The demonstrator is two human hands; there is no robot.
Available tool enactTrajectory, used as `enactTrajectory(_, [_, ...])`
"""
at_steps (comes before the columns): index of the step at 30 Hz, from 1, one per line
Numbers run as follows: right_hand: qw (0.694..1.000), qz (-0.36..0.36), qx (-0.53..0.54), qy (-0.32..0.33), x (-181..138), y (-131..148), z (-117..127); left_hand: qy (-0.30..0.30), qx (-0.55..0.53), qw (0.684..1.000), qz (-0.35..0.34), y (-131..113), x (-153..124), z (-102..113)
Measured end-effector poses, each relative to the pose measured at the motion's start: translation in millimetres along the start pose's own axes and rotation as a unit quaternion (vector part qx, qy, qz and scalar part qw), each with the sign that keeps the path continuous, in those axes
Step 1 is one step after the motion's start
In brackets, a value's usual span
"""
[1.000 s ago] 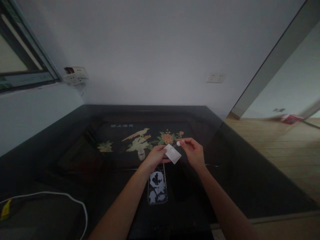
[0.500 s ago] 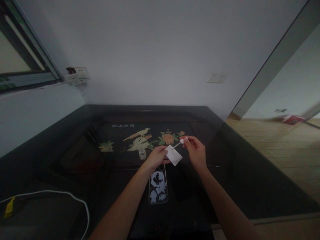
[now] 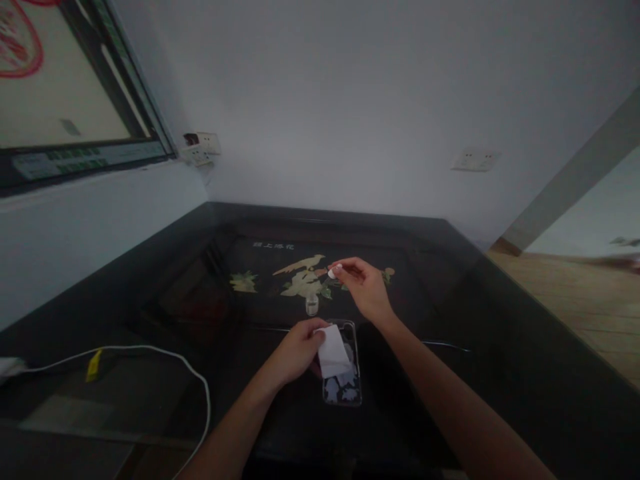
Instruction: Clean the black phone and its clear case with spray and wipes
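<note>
My left hand [image 3: 303, 347] pinches a small white piece that looks like paper [image 3: 334, 353], held over a clear phone case [image 3: 342, 395]. The case lies on the dark table and carries pale patterned shapes; its middle is partly covered by the white piece. In the fingertips of my right hand [image 3: 364, 285] is a white brush cap [image 3: 335, 271], raised above the table. Its thin stem can hardly be made out now. Just below and left of the cap stands a small clear glass bottle [image 3: 312, 305], apart from both hands.
The glossy black table [image 3: 430, 413] bears a bird-and-flower picture [image 3: 300, 283]. A white cable [image 3: 195, 373] with a yellow tag [image 3: 93, 365] curves across the left side. Behind the table rises a wall with sockets [image 3: 475, 159]; a window [image 3: 75, 87] is at left.
My right hand has lifted the brush cap off the white piece and carried it left towards the bottle. My left hand has lowered the white piece over the phone case. The view has shifted left.
</note>
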State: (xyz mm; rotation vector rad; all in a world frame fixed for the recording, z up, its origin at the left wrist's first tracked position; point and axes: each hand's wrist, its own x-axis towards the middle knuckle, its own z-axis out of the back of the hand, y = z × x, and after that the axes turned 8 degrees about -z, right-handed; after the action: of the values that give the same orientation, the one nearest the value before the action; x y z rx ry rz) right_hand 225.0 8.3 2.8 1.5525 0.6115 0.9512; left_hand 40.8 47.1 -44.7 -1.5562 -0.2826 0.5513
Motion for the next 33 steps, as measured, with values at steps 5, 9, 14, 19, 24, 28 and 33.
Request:
enactTrajectory(5, [0.999,-0.010,-0.041,0.015,3,-9,-9,-0.127,0.230,0.962,-0.072,6,-13,30])
enactTrajectory(9, [0.998,-0.001,-0.067,0.020,6,-12,-13,-0.175,0.371,0.911,-0.034,2,-14,35])
enactTrajectory(14, [0.988,0.009,-0.140,0.059,6,-14,-19,-0.173,0.403,0.898,-0.025,0,-7,34])
enactTrajectory(19, [0.970,0.017,-0.212,0.114,1,-20,-24,-0.203,0.370,0.906,-0.021,6,-1,35])
enactTrajectory(24, [0.962,0.023,-0.237,0.131,-3,-23,-26,-0.176,0.322,0.927,-0.077,10,8,32])
enactTrajectory(28, [0.957,0.042,-0.252,0.141,-2,-22,-25,-0.158,0.311,0.932,-0.101,11,17,30])
enactTrajectory(33, [0.943,0.063,-0.277,0.174,-2,-18,-19,-0.164,0.317,0.927,-0.111,14,23,33])
